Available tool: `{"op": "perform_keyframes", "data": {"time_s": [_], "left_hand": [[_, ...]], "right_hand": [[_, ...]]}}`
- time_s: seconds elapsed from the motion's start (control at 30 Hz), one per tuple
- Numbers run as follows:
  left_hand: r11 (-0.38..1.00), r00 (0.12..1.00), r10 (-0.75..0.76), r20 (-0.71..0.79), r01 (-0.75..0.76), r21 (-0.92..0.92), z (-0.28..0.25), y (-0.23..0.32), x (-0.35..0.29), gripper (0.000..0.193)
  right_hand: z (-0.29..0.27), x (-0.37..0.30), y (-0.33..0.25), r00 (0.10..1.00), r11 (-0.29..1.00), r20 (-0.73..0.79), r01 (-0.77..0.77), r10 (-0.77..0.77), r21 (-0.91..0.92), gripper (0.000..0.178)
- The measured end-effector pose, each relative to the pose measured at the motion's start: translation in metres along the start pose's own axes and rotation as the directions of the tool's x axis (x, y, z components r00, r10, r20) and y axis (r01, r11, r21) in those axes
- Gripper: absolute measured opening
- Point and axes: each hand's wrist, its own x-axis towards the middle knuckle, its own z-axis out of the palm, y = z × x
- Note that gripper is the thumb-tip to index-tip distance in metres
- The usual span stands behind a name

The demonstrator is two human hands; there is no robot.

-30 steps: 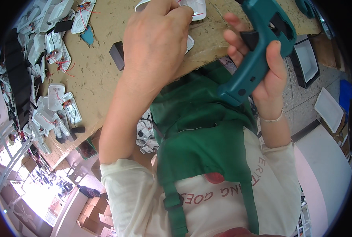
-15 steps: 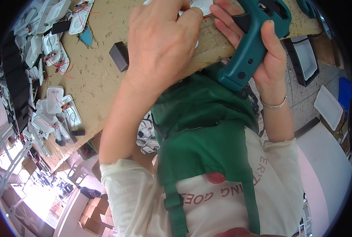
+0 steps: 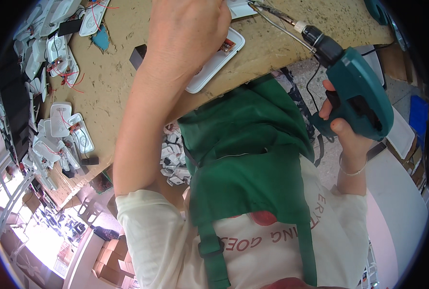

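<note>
My right hand (image 3: 347, 126) grips a teal, pistol-shaped soldering gun (image 3: 364, 91) by its handle, off the table's front edge. Its thin metal tip (image 3: 279, 15) points up and left, over a white plastic piece (image 3: 243, 8) at the picture's top edge. Alongside the tip runs a thin guide tube. My left hand (image 3: 190, 29) is closed above the table, its fingers curled and mostly hidden by the back of the hand; what they pinch does not show. Beneath and beside it lies a white plastic housing (image 3: 219, 61) with a small circuit board (image 3: 227, 45) inside.
Several white housings with red wires (image 3: 65, 62) are heaped along the left of the worktable (image 3: 113, 86). A small black box (image 3: 137, 57) lies by my left forearm. Below the table edge are many white parts (image 3: 175, 159). A black cord (image 3: 311, 82) hangs near the gun.
The soldering gun swung from upright handle-down to pointing up-left, and my right hand moved right and down with it. My left hand shifted slightly up and left, uncovering the white housing.
</note>
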Motion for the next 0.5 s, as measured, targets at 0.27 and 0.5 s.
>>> {"op": "perform_keyframes", "data": {"time_s": [0.27, 0.5], "left_hand": [[0.998, 0.999, 0.038, -0.022, -0.037, 0.046, 0.003, -0.002, -0.002, 0.004], [0.993, 0.995, 0.085, -0.057, -0.08, 0.086, 0.006, -0.003, -0.003, 0.004]], "right_hand": [[0.007, 0.003, -0.005, 0.998, 0.983, -0.026, -0.054, 0.05, -0.175, 0.04], [0.01, 0.012, -0.003, 1.0, 0.984, -0.015, -0.01, 0.007, -0.176, 0.037]]}}
